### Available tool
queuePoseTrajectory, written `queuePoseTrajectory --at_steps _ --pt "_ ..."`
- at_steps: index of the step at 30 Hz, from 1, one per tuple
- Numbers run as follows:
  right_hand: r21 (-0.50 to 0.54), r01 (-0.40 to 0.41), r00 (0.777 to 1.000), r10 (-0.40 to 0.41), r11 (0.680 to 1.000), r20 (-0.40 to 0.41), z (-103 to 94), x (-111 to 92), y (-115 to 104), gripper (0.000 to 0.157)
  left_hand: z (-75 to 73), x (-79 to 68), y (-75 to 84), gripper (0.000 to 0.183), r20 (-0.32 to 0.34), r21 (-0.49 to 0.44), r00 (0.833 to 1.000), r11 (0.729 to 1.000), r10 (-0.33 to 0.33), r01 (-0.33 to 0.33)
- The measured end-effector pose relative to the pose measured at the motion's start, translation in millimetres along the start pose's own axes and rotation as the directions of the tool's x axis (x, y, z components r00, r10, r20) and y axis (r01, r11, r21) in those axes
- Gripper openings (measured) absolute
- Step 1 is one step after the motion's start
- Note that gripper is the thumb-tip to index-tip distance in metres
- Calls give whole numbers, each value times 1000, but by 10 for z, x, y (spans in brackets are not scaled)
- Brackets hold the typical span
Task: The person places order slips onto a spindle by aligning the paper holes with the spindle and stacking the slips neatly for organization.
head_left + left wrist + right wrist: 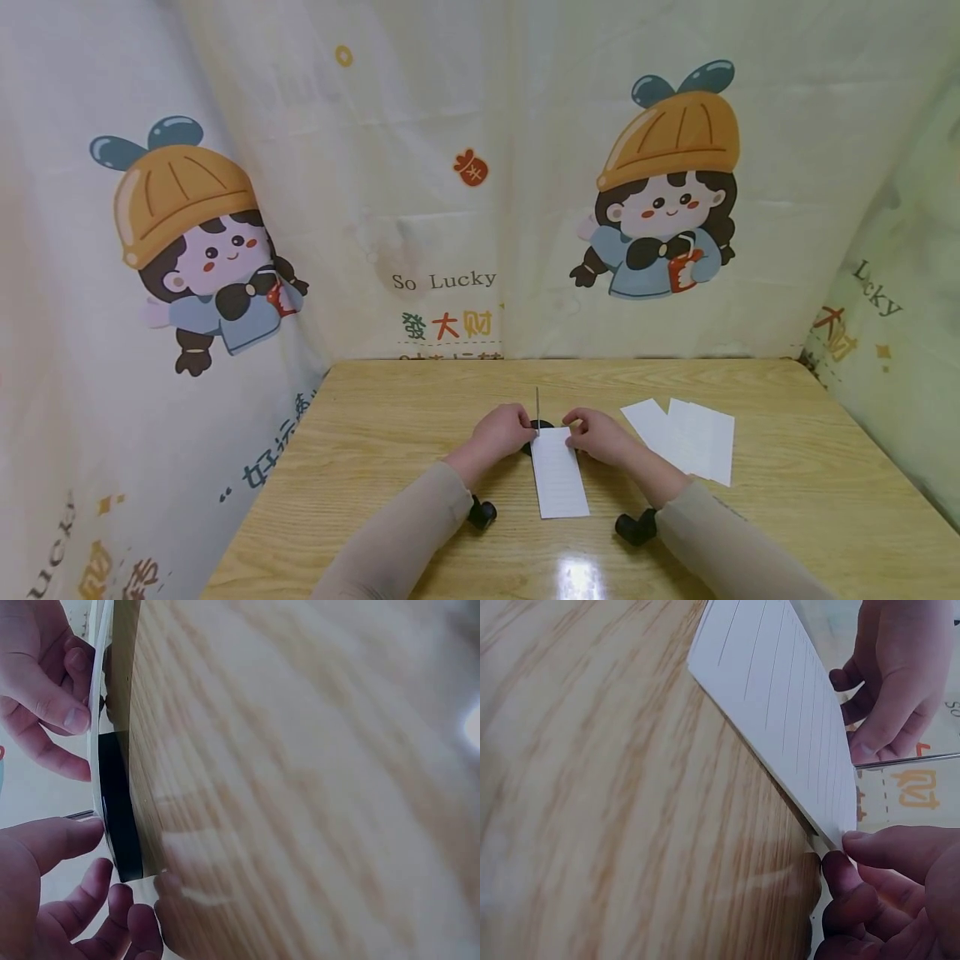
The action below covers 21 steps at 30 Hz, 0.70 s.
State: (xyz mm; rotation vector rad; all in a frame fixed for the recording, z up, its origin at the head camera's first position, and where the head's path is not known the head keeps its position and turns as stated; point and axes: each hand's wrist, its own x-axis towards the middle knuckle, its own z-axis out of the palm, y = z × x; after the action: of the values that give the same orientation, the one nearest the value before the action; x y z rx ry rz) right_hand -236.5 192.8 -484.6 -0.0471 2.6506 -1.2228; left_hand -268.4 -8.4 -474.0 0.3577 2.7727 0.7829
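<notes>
**Q:** State the finger condition.
**A:** Right hand: thumb and index finger clamped on the edge of the white, rectangular, ruled paper. Left hand: thumb touching the paper, other fingers bent. Whether they grip it from beneath cannot be told.

**Q:** State the paper's location.
**A:** Near side of the thin, upright metal rod, far end over the low black base at the rod's foot. Whether the rod pierces the paper cannot be told. Left hand lies just left of the rod; right hand lies near it, to the right.

**Q:** List the outer items.
**A:** Beige fabric sleeves: near side of the rod. Loose, overlapping white paper sheets: right of the rod, past the right hand. Light-brown wood-grain table: beneath the rod. Cream cloth with printed cartoon figures: behind the rod.
</notes>
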Motion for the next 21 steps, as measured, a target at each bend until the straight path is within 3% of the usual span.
queuePoseTrajectory --at_steps 7,21 --pt "0 -1 1000 1 1000 -7 -7 -22 -12 31 -15 -19 -30 33 -8 -17 1000 1000 -27 27" --pt "-2 39 999 -39 999 -2 -70 -74 57 34 -87 -69 -133 49 78 -44 995 997 61 -58"
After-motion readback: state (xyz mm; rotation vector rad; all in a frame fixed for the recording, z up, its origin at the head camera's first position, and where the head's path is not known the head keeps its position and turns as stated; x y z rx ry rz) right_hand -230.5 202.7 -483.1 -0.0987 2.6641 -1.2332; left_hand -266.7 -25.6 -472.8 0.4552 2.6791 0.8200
